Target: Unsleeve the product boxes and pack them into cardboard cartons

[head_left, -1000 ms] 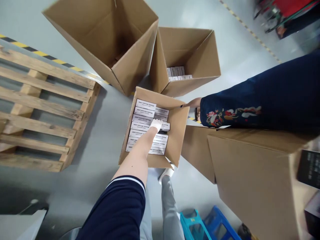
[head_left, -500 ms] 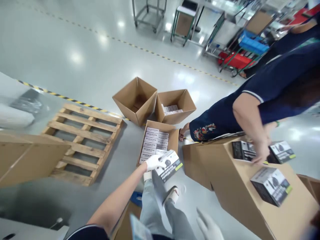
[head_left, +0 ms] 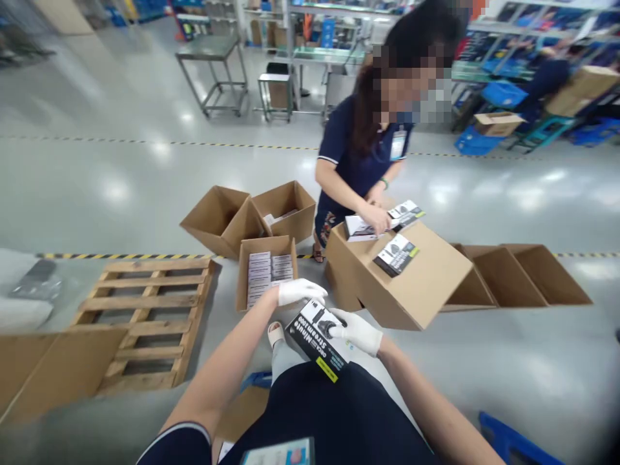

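Note:
I hold a black-and-white product box (head_left: 317, 339) tilted in front of my body, its printed face with a yellow label strip turned up. My left hand (head_left: 303, 292), in a white glove, has its fingers at the box's far end. My gloved right hand (head_left: 357, 331) grips its right side. Just beyond my left hand stands an open carton (head_left: 241, 278) holding rows of white boxes (head_left: 261, 274). To the right, a similar product box (head_left: 396, 254) lies on a big closed carton (head_left: 421, 278).
A co-worker (head_left: 358, 142) stands behind the big carton, hands on more boxes there. Two open cartons (head_left: 213, 216) stand farther back. At left lies a wooden pallet (head_left: 145, 300). Open cartons (head_left: 513, 278) line up at right. A blue stool (head_left: 513, 439) is at lower right.
My view has swung up and to the right. The product box has come closer to my body and turned its printed face up. My right hand has come from the side onto it.

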`<state>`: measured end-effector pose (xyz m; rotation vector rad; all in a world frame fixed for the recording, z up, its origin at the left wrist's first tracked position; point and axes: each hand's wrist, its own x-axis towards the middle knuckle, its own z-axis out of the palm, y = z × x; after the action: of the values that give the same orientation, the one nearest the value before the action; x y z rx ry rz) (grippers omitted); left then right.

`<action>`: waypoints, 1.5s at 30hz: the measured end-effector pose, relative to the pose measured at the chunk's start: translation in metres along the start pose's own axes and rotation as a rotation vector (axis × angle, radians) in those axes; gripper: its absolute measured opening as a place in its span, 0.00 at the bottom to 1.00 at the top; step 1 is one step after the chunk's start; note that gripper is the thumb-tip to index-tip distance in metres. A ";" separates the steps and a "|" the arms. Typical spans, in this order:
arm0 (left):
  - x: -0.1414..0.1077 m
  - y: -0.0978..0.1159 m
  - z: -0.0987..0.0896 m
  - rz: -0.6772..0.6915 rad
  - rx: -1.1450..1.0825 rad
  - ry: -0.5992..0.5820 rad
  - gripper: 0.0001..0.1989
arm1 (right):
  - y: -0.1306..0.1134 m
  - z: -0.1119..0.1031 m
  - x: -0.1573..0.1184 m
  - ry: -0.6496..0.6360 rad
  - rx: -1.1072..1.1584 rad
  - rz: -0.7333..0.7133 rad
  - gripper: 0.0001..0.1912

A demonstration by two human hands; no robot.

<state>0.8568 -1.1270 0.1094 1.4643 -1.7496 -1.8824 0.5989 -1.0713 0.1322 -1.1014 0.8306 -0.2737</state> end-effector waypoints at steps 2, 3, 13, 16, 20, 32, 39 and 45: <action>0.007 0.012 0.032 0.018 -0.085 0.033 0.35 | 0.026 -0.011 -0.033 0.192 0.244 -0.040 0.30; 0.009 0.018 0.051 0.029 -0.168 0.052 0.37 | 0.039 -0.014 -0.047 0.296 0.369 -0.051 0.31; 0.020 0.101 0.139 0.077 -0.395 -0.154 0.46 | 0.088 0.000 -0.105 0.577 0.743 -0.134 0.29; 0.029 0.116 0.131 0.012 -0.327 -0.260 0.48 | 0.094 -0.001 -0.112 0.567 0.787 -0.194 0.30; 0.045 0.126 0.144 -0.013 -0.201 -0.353 0.51 | 0.108 0.001 -0.115 0.642 0.887 -0.195 0.28; 0.070 0.158 0.164 -0.056 -0.147 -0.528 0.45 | 0.104 -0.008 -0.159 0.553 1.137 -0.294 0.32; 0.092 0.144 0.159 -0.120 -0.121 -0.709 0.39 | 0.103 -0.023 -0.165 0.722 0.947 -0.343 0.65; 0.084 0.132 0.176 0.146 0.481 -0.383 0.42 | 0.102 -0.021 -0.173 0.542 0.731 -0.445 0.52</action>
<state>0.6252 -1.1084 0.1448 1.0995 -2.5517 -1.8386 0.4467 -0.9391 0.1178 -0.4961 0.8406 -1.1893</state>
